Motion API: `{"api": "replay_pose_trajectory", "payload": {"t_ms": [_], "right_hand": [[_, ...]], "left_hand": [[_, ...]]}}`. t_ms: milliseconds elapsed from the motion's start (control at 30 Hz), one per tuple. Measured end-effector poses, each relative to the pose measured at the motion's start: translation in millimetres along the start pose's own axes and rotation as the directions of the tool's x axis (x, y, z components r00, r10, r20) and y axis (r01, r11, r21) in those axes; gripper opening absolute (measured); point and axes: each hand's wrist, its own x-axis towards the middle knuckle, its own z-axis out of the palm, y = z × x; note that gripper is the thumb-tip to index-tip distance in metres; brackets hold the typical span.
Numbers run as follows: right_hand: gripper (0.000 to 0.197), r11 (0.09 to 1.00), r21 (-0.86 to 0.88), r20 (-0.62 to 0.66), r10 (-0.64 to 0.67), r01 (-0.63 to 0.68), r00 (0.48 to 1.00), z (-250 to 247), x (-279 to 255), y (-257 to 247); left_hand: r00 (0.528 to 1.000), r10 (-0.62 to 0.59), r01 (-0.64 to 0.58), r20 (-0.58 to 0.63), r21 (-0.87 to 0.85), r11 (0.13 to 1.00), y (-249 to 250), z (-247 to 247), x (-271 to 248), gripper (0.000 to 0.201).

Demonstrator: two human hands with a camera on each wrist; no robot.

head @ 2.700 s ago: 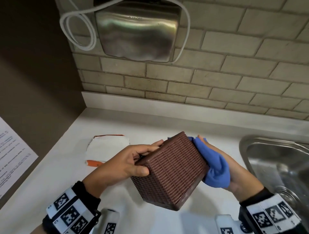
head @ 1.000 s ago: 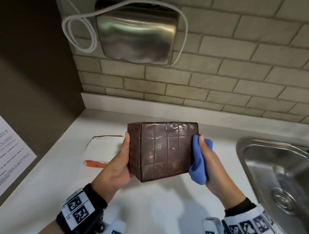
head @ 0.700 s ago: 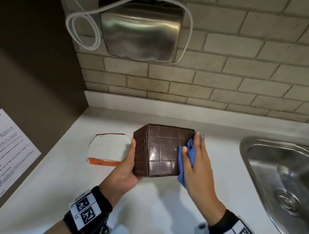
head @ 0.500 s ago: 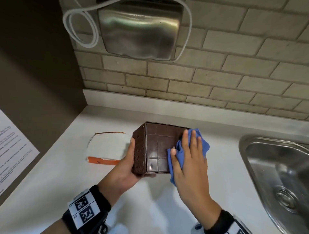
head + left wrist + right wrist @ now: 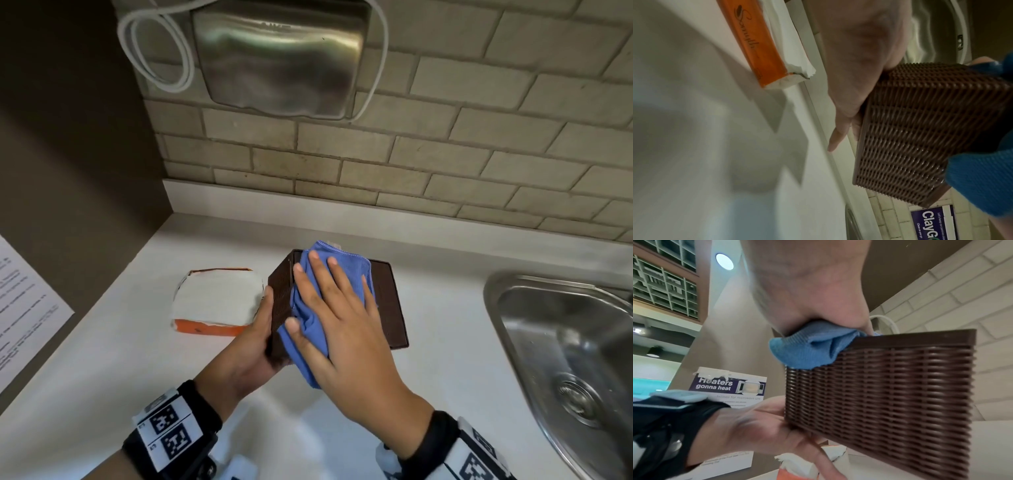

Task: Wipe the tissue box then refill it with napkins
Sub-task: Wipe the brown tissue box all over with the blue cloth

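Note:
The brown woven tissue box [image 5: 388, 301] is held just above the white counter with its smooth face turned up. My left hand [image 5: 262, 327] grips its left side, thumb on the woven wall. A blue cloth [image 5: 346, 265] lies over the left part of that upper face, and my right hand [image 5: 325, 301] presses it flat with straight fingers. In the right wrist view the cloth [image 5: 807, 350] bunches under my palm at the box [image 5: 890, 394] edge. The left wrist view shows the box [image 5: 920, 129] and cloth [image 5: 982, 178]. An orange napkin pack [image 5: 215, 303], torn open, lies left of the box.
A steel sink [image 5: 565, 342] is set into the counter [image 5: 102, 377] at the right. A metal hand dryer [image 5: 281, 58] with a looped white cable [image 5: 154, 51] hangs on the brick wall. A printed notice [image 5: 24, 308] is stuck to the dark left wall.
The box was turned from tilted, woven side facing me, to smooth face up. My right hand slid the cloth from the box's right edge across to its left part.

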Motion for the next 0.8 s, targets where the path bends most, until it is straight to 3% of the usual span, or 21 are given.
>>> {"api": "replay_pose_trajectory", "payload": {"t_ms": [267, 400, 467, 567, 600, 633, 667, 700, 733, 800], "right_hand": [[0.057, 0.985, 0.102, -0.039, 0.147, -0.142, 0.988, -3, 5, 33], [0.051, 0.904, 0.337, -0.087, 0.307, -0.262, 0.948, -2, 5, 75], [0.045, 0.755, 0.528, -0.046, 0.483, -0.389, 0.874, -1, 3, 102], [0.042, 0.374, 0.779, 0.133, 0.686, -0.503, 0.716, -5, -7, 142], [0.041, 0.307, 0.811, 0.148, 0.715, -0.497, 0.683, -9, -11, 152], [0.04, 0.303, 0.817, 0.128, 0.734, -0.491, 0.666, -11, -15, 161], [0.039, 0.359, 0.792, 0.073, 0.748, -0.494, 0.66, -12, -19, 169], [0.039, 0.456, 0.732, -0.004, 0.746, -0.506, 0.666, -11, -22, 175], [0.04, 0.567, 0.645, -0.076, 0.714, -0.512, 0.696, -8, -25, 181], [0.046, 0.762, 0.406, -0.082, 0.579, -0.504, 0.811, 6, -31, 192]], "left_hand": [[0.992, -0.081, 0.084, 0.101, -0.024, 0.996, -9, -16, 12, 0.065], [0.99, -0.126, 0.132, 0.061, -0.11, 0.985, -13, -31, 20, 0.075], [0.989, -0.142, 0.144, 0.034, -0.095, 0.985, -12, -35, 19, 0.078], [0.997, -0.064, 0.066, 0.051, -0.028, 0.997, -16, -39, 15, 0.039], [0.999, -0.037, 0.037, 0.007, -0.021, 0.999, -16, -39, 15, 0.031], [0.999, -0.005, 0.005, -0.034, -0.009, 1.0, -17, -44, 16, 0.04], [0.999, -0.023, 0.023, -0.034, -0.018, 1.0, -17, -46, 17, 0.043], [0.998, -0.01, 0.01, -0.06, -0.008, 1.0, -18, -50, 17, 0.033], [0.998, 0.0, 0.001, -0.056, 0.02, 1.0, -17, -47, 17, 0.029], [0.998, -0.056, 0.056, 0.003, 0.015, 0.998, -16, -38, 23, 0.065]]}}
